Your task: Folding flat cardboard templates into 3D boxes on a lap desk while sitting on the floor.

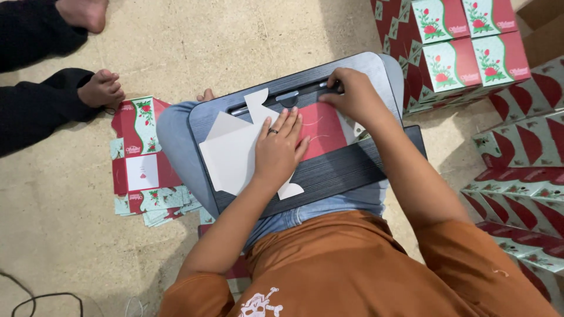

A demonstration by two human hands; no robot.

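Note:
A flat, unfolded carton blank [232, 149], white side up with a red panel [324, 130] showing, lies on a dark lap tray [329, 176] across my knees. My left hand [279, 147], with a ring on it, presses flat on the blank's middle, fingers spread. My right hand [351, 94] rests at the tray's far edge, its fingers curled on a small dark object in the tray's groove; what that object is I cannot tell.
A pile of flat red-and-green flowered carton blanks [144, 161] lies on the floor to my left. Folded boxes of the same print [467, 56] are stacked at the right, with more along the right edge [517, 194]. Another person's bare feet [101, 88] sit at top left. A cable [35, 299] lies at bottom left.

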